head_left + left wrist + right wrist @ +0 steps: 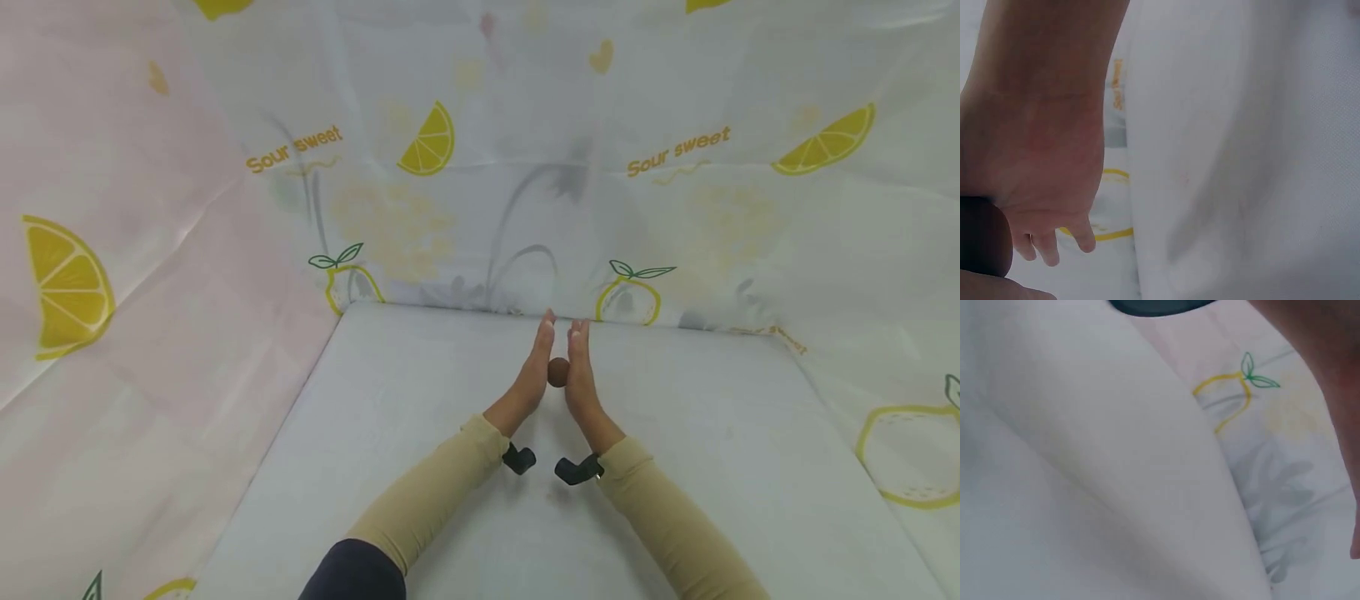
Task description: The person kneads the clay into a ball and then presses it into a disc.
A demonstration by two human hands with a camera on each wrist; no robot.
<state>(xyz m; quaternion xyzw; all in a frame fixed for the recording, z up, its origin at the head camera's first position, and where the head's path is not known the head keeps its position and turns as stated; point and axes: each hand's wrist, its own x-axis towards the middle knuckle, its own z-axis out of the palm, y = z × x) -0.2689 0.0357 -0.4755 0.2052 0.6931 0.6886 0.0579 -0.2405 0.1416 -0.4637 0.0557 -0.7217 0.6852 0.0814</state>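
Observation:
A small brown ball sits between my two palms, near the far edge of the table. From the left side my left hand touches it with straight fingers pointing away from me. My right hand faces it from the other side, fingers also straight. The left wrist view has the ball large and dark at the left edge, the right hand above it and a bit of the left hand below. Only part of a hand shows in the right wrist view, without the ball.
A white table lies under the arms. Behind it and at the sides hangs a lemon-print cloth. Each wrist carries a black camera mount, one on the left and one on the right; they stand close together, apart.

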